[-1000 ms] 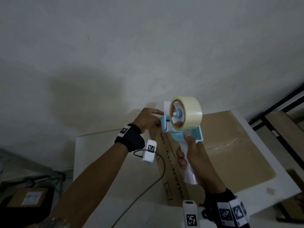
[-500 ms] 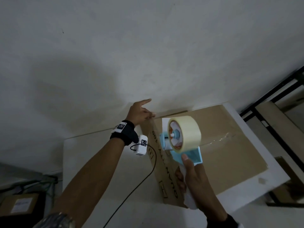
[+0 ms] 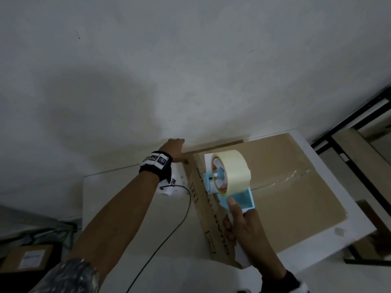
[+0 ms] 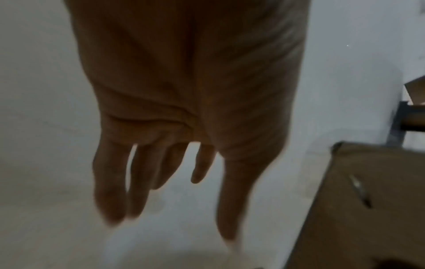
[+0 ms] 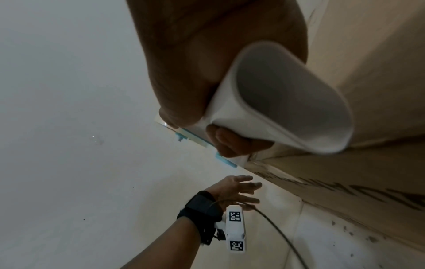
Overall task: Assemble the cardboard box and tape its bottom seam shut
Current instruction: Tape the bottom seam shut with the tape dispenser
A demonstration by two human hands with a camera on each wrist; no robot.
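Observation:
A brown cardboard box (image 3: 285, 197) stands on a white table (image 3: 131, 218) against the wall, a clear tape strip (image 3: 296, 176) shining along its top seam. My right hand (image 3: 247, 231) grips the white handle of a blue tape dispenser (image 3: 228, 182) carrying a cream tape roll, held over the box's left top edge. In the right wrist view the hollow handle (image 5: 282, 98) fills the frame beside the box (image 5: 368, 91). My left hand (image 3: 172, 150) reaches toward the box's far left corner, fingers straight (image 4: 140, 182) and holding nothing, with the box (image 4: 368, 209) to its right.
A black cable (image 3: 169, 229) runs from the left wrist across the table. A black metal frame with wooden boards (image 3: 347, 132) stands at the right. On the floor at lower left sits a labelled brown carton (image 3: 27, 259).
The left hand let go of the dispenser's front and moved out to the box's far left corner. The right hand lowered the dispenser toward the box top.

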